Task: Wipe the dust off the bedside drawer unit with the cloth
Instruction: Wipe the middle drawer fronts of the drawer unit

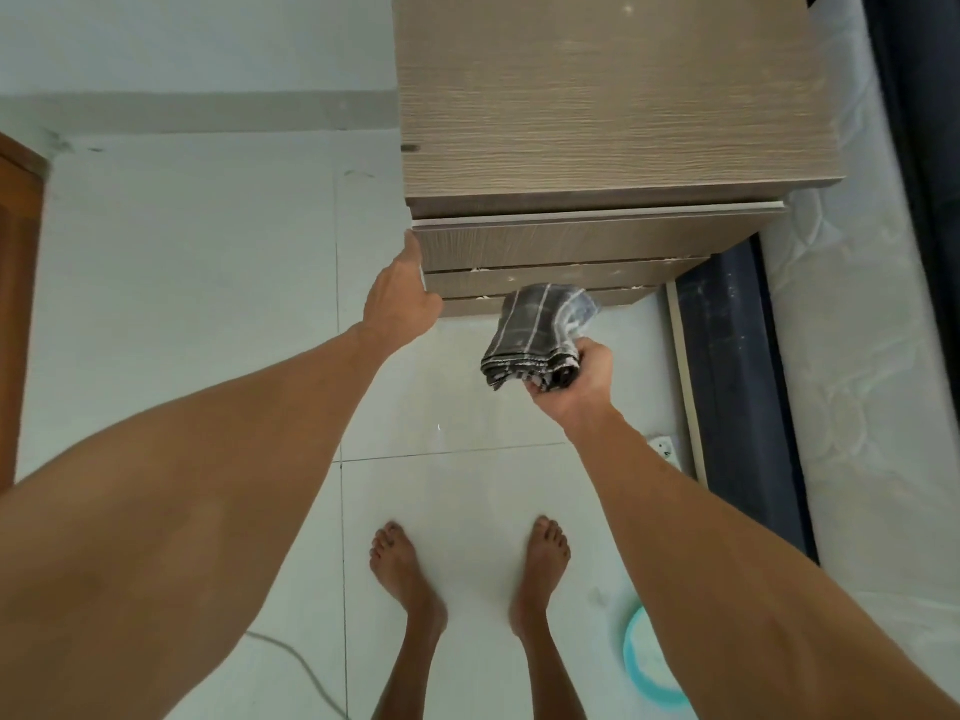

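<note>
Your left hand [400, 298] and right hand [576, 381] are bare, without gloves, rings or a watch. Both of your forearms show no sleeves up to the picture edge. Your two feet [410, 569] are bare too, without shoes or socks.

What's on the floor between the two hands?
Nothing. In the head view, only bare white floor tile shows between the left hand, at the drawer unit, and the right hand holding the cloth.
</note>
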Demonstrator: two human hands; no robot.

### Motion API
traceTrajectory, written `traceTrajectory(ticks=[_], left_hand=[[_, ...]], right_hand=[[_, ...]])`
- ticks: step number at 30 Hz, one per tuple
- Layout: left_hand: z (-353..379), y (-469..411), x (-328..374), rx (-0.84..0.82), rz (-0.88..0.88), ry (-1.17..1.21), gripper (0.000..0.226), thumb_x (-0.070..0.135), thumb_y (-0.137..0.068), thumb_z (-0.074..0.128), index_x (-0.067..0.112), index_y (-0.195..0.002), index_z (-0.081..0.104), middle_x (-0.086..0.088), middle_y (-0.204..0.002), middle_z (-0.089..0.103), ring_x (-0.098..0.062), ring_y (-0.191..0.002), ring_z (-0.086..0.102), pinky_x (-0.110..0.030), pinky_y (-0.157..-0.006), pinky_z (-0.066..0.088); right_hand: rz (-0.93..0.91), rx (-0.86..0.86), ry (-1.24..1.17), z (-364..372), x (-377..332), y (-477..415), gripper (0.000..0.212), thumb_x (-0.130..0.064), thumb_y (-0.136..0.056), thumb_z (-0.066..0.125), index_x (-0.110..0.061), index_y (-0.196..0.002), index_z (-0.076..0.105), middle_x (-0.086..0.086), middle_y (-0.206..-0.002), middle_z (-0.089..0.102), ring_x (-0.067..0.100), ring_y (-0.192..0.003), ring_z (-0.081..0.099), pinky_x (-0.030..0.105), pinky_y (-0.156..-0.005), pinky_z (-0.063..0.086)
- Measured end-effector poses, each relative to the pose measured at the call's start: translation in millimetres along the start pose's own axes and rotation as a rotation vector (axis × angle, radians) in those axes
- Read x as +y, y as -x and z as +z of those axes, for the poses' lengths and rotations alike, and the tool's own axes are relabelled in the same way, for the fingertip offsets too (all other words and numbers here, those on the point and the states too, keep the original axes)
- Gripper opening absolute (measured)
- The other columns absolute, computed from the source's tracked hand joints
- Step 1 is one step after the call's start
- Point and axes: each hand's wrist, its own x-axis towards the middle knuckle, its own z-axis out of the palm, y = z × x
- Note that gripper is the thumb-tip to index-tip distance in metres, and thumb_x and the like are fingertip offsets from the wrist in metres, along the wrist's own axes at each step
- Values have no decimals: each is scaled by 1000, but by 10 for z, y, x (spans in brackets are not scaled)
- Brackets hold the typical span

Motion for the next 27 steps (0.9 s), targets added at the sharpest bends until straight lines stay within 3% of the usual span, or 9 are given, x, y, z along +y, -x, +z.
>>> traceTrajectory(ticks=[3, 6, 12, 16, 20, 22, 24, 26, 27], left_hand=[[29, -9, 48, -22, -25, 9, 83, 2, -89, 48, 17, -154, -1, -10, -100, 51, -28, -89, 59, -40, -76, 53], [46, -32, 70, -21, -44, 11, 84, 2, -89, 47, 18, -154, -3, -9, -99, 52, -25, -83, 57, -40, -74, 53], [195, -72, -15, 8, -55, 86, 88, 0, -87, 46, 21, -154, -5, -13, -111, 59, -29, -86, 59, -40, -77, 52], [420, -138, -135, 44, -120, 92, 82, 1, -89, 47, 17, -155, 1, -14, -148, 41, -34, -121, 53, -35, -91, 48], [633, -333, -285, 23, -215, 126, 74, 5, -90, 46, 12, -154, 10, -8, -159, 23, -28, -142, 33, -36, -111, 37], [698, -425, -303, 43, -239, 179, 70, 8, -90, 45, 14, -154, 15, -6, -157, 28, -28, -135, 42, -32, -105, 42], [761, -501, -296, 62, -224, 216, 65, 7, -91, 44, 18, -152, 23, -6, -151, 39, -26, -112, 56, -27, -81, 48], [811, -558, -283, 78, -207, 200, 62, 4, -90, 41, 21, -149, 30, -8, -144, 47, -21, -95, 52, -22, -63, 44], [834, -584, -287, 83, -198, 185, 62, 3, -89, 40, 21, -148, 32, -9, -142, 49, -21, -94, 52, -22, -63, 44]], right_hand=[[3, -62, -51, -22, -71, 13, 29, -26, -82, 55, -11, -103, 67, 8, -89, 70, 26, -82, 66, 34, -82, 54], [8, -138, -4, 16, -125, -37, 48, -39, -86, 69, -8, -122, 64, 13, -102, 73, 28, -94, 69, 39, -93, 55], [29, -102, 116, -27, -252, -233, 30, -13, -88, 68, -3, -116, 62, 15, -93, 74, 26, -78, 72, 38, -82, 59], [14, 0, 178, -164, -307, -472, 42, -5, -85, 65, 0, -126, 59, 19, -108, 70, 31, -86, 70, 45, -91, 56], [-21, 70, 224, -381, -352, -744, 42, -6, -83, 65, 0, -124, 60, 21, -114, 70, 35, -93, 70, 47, -83, 58], [-35, 92, 228, -484, -365, -878, 42, -6, -82, 65, 0, -123, 60, 21, -115, 69, 35, -92, 69, 49, -85, 57], [-49, 105, 233, -558, -366, -972, 42, -5, -81, 65, 1, -122, 61, 22, -113, 70, 34, -89, 69, 51, -86, 56], [-66, 126, 238, -625, -350, -1020, 40, -5, -80, 65, 1, -120, 63, 22, -113, 70, 34, -87, 69, 50, -85, 57], [-76, 140, 244, -652, -342, -1037, 38, -5, -80, 66, 1, -118, 64, 21, -113, 70, 35, -88, 70, 51, -85, 57]])
